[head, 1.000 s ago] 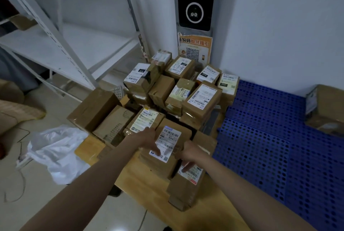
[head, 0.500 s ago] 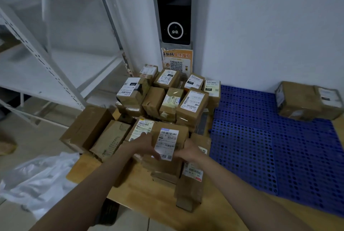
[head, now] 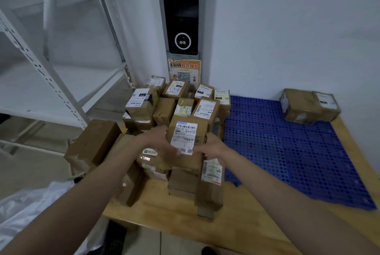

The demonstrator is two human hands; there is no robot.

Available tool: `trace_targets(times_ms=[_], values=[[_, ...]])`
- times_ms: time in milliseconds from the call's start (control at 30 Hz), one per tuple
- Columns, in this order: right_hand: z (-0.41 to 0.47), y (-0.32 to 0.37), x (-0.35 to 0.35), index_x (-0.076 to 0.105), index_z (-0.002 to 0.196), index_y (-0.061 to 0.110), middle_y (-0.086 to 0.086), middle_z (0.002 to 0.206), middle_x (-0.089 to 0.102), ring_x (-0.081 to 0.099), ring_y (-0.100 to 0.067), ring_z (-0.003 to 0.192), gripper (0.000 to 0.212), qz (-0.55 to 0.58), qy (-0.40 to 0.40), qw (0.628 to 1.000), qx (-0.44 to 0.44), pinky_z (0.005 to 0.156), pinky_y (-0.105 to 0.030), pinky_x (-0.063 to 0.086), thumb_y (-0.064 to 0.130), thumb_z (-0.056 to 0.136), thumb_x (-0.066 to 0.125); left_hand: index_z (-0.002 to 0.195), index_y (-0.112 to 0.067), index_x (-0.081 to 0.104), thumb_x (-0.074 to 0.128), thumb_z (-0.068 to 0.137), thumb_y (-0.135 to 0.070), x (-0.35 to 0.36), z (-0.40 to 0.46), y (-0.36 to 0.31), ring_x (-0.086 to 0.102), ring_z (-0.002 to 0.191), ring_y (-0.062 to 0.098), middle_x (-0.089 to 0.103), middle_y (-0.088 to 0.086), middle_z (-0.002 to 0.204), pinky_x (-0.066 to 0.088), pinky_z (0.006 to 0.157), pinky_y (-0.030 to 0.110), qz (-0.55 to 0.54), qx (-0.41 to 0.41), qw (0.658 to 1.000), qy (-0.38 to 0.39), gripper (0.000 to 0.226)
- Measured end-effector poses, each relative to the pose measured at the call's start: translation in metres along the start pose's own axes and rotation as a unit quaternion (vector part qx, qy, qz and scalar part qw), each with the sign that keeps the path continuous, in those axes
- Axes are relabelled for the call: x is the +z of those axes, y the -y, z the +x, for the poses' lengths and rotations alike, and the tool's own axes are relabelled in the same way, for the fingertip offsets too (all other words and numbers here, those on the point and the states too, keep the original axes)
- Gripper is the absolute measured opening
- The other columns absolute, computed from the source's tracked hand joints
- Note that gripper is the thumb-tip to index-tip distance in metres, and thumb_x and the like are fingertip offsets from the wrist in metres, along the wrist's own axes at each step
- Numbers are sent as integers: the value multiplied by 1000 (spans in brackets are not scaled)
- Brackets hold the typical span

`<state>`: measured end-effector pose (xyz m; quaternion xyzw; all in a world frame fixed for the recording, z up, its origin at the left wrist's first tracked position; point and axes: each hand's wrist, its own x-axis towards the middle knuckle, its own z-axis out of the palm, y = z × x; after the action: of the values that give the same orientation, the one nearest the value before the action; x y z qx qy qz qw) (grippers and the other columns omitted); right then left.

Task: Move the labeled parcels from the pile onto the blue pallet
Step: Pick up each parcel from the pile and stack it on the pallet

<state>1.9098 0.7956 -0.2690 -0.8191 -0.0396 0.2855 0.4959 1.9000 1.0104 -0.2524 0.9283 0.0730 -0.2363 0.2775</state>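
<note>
While each hand (head: 156, 141) grips it, the brown parcel (head: 188, 141) shows a white barcode label

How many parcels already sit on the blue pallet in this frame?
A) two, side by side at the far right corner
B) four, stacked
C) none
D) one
A: two brown parcels sit side by side at the far right corner of the blue pallet; the rest of it is bare.

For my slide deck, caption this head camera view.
Both hands, left and right, grip a labeled parcel above the pile, beside the blue pallet.
</note>
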Motion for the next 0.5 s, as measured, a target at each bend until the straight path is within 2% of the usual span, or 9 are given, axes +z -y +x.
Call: trace_targets(times_ms=[67, 133, 200, 267, 367, 467, 500], values=[[-9, 5, -6, 61, 107, 27, 4, 108, 67, 63, -15, 101, 32, 20, -10, 1000, 0, 69, -26, 53, 21, 80, 78, 134, -22, 40, 91, 58, -41, -6, -5, -9, 50, 119, 17, 48, -7, 131, 46, 76, 21, -7, 20, 1000, 17, 94], [-20, 6, -15, 57, 90, 33, 10, 95, 64, 61, -10, 90, 27, 40, -21, 999, 0, 65, -26, 51, 18, 81, 77, 118, -36, 40, 92, 55, -39, -10, -8, -22, 50, 103, 6, 48, -19, 113, 41, 67, 15, -2, 51, 998, 31, 82], [-31, 5, -25, 53, 85, 34, 12, 90, 61, 60, -13, 90, 31, 53, -39, 998, 1, 67, -29, 50, 14, 82, 76, 107, -44, 38, 94, 50, -38, -11, -10, -38, 47, 94, -1, 46, -26, 104, 39, 69, 14, 14, 87, 995, 42, 80], [-44, 1, -38, 55, 85, 31, 11, 89, 62, 61, -13, 89, 28, 63, -53, 997, 2, 63, -25, 50, 11, 83, 75, 111, -45, 40, 95, 45, -39, -6, -9, -55, 49, 102, 3, 49, -26, 111, 44, 77, 17, 40, 117, 991, 58, 87], [-64, -10, -60, 58, 85, 27, 6, 92, 66, 62, -8, 81, 24, 55, -85, 995, 8, 55, -24, 51, 10, 82, 75, 128, -39, 38, 96, 35, -43, 11, -7, -82, 50, 118, 13, 51, -14, 130, 50, 94, 31, 80, 148, 982, 80, 109], [-82, -28, -85, 63, 89, 27, 4, 98, 70, 66, -17, 92, 22, 56, -115, 992, 11, 76, -37, 59, 10, 82, 75, 135, -31, 34, 94, 35, -47, 32, -6, -113, 45, 124, 17, 47, -8, 137, 41, 104, 34, 120, 175, 975, 66, 117], [-88, -34, -94, 63, 89, 29, 8, 95, 70, 66, -15, 92, 23, 61, -119, 991, 7, 75, -34, 59, 10, 82, 75, 138, -27, 32, 94, 37, -48, 39, -5, -124, 43, 127, 19, 44, -5, 140, 39, 104, 34, 128, 178, 974, 59, 120]])
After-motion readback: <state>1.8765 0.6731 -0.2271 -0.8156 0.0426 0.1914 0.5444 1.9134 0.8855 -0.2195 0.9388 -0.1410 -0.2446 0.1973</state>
